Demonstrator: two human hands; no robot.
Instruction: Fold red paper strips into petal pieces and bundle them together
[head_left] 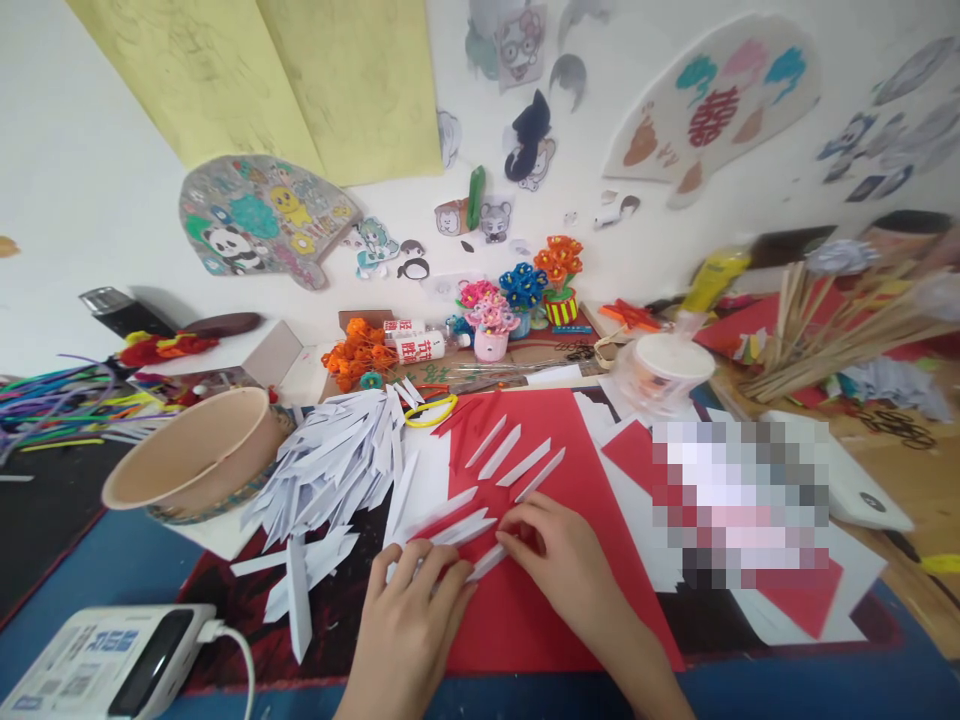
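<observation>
A narrow folded white paper strip [486, 564] is pinched between my two hands above a large red paper sheet [570, 600]. My left hand [416, 605] has its fingers curled at the strip's lower end. At the upper end, the thumb and forefinger of my right hand [566, 565] are closed together on it. Just beyond my hands, several more folded strips [501, 452] lie apart on the red sheet. Closer to my left fingers, some strips [457, 530] lie side by side. The left fingertips are partly hidden.
Left of the sheet lies a big pile of folded white strips [337, 460], beside a tan bowl [120, 488]. A white device with a cable [97, 660] sits front left. Yellow-handled scissors [431, 412], pipe-cleaner flower pots [491, 345] and a tape-like white roll [671, 358] stand behind.
</observation>
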